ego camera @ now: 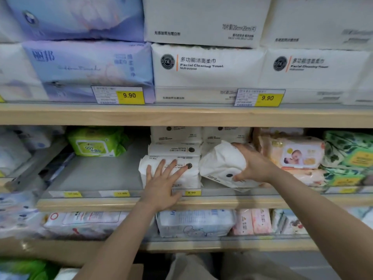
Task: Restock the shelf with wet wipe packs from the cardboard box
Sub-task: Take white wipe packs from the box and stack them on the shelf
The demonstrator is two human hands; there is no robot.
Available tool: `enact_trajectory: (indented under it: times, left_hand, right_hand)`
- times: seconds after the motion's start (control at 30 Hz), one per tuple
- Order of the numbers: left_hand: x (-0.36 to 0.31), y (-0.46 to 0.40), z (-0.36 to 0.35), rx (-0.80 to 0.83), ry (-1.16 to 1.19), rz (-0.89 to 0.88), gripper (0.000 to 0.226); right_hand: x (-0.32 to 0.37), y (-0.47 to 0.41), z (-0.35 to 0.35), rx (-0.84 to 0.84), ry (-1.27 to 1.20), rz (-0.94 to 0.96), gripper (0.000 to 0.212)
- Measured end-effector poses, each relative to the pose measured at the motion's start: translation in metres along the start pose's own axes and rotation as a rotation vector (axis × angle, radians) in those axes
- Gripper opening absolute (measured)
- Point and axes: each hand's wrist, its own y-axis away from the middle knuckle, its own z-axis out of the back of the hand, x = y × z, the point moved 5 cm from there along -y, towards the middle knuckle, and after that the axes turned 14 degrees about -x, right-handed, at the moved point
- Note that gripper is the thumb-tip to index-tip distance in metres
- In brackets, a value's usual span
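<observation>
My right hand grips a white wet wipe pack, tilted, at the front of the middle shelf. Left of it, my left hand presses with straight, spread fingers on the front of another white pack that lies flat at the shelf edge. More white packs are stacked behind and above these two. The cardboard box shows only as a brown corner at the bottom of the view.
A green wipe pack sits at the back left of the middle shelf, with bare grey shelf in front of it. Baby-print packs and leaf-print packs fill the right side. Large tissue packs line the upper shelf; more packs lie below.
</observation>
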Motion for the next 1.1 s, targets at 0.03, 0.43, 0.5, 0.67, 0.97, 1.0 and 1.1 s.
enact_trajectory:
  times: [0.03, 0.43, 0.5, 0.67, 0.97, 1.0, 1.1]
  left_hand:
    - [0.000, 0.000, 0.001, 0.001, -0.001, 0.002, 0.076]
    - [-0.051, -0.018, 0.010, 0.004, 0.068, -0.141, 0.075]
    - [-0.052, -0.015, 0.004, 0.010, 0.084, -0.151, 0.078]
    - [-0.048, -0.018, 0.004, 0.026, 0.013, -0.128, 0.071]
    - [-0.050, -0.024, 0.007, -0.047, -0.133, -0.139, 0.054]
    - [-0.049, -0.026, 0.009, -0.058, -0.148, -0.137, 0.052]
    - [-0.047, -0.026, 0.010, -0.059, -0.159, -0.135, 0.047]
  right_hand:
    - [0.000, -0.001, 0.001, 0.012, 0.013, 0.006, 0.112]
    - [-0.004, 0.002, 0.000, 0.017, 0.053, 0.043, 0.112]
    - [-0.004, 0.002, 0.000, 0.013, 0.045, 0.041, 0.112]
    - [-0.003, 0.001, 0.000, 0.018, 0.063, 0.032, 0.111]
    - [0.000, -0.001, -0.001, 0.065, 0.178, 0.013, 0.110]
    - [0.000, -0.001, -0.001, 0.067, 0.191, 0.013, 0.110]
    - [0.000, -0.002, -0.001, 0.065, 0.197, 0.015, 0.109]
